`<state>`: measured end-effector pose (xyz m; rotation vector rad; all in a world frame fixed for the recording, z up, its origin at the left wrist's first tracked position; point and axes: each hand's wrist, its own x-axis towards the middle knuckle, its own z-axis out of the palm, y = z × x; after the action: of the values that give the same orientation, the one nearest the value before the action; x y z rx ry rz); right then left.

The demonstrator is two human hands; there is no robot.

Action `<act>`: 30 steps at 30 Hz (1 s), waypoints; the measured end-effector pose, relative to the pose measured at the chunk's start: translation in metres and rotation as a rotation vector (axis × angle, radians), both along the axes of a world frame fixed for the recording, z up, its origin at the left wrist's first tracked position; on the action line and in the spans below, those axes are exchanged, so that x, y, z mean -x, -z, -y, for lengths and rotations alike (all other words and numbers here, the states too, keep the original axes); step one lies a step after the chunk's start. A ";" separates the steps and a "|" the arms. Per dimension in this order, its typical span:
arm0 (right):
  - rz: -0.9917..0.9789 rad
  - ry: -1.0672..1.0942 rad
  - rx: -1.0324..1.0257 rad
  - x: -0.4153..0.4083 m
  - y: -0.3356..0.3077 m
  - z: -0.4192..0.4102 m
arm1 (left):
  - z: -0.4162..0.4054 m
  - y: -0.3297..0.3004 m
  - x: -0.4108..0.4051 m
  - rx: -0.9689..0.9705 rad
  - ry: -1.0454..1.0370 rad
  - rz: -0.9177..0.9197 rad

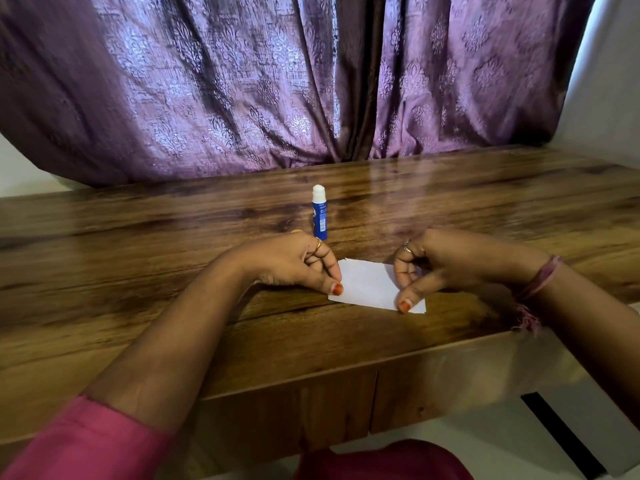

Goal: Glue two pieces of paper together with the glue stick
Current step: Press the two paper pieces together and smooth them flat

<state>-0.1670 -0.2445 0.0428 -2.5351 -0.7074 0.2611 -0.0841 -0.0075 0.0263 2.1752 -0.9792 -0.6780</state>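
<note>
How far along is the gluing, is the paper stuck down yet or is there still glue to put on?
Looks nearly done: the glue stick stands upright on the table, out of hand, and only one white paper outline shows, so the pieces seem stacked. In hand: the left hand and right hand press thumbs on its near corners. Left: finish pressing, release. Whether it has bonded cannot be seen.

Looks like a room in a home. Heavy purple patterned curtain (277, 81) hanging behind the far edge of a glossy wooden table (138, 271), with plain white wall (609, 98) at the right.
</note>
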 end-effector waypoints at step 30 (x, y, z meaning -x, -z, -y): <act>0.471 0.049 -0.046 0.063 0.049 0.041 | -0.001 -0.002 0.008 0.115 -0.052 0.239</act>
<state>-0.2302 -0.2854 -0.0067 -2.5859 -0.8067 -0.3786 -0.0916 -0.0064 0.0286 2.2047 -1.0512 -0.3336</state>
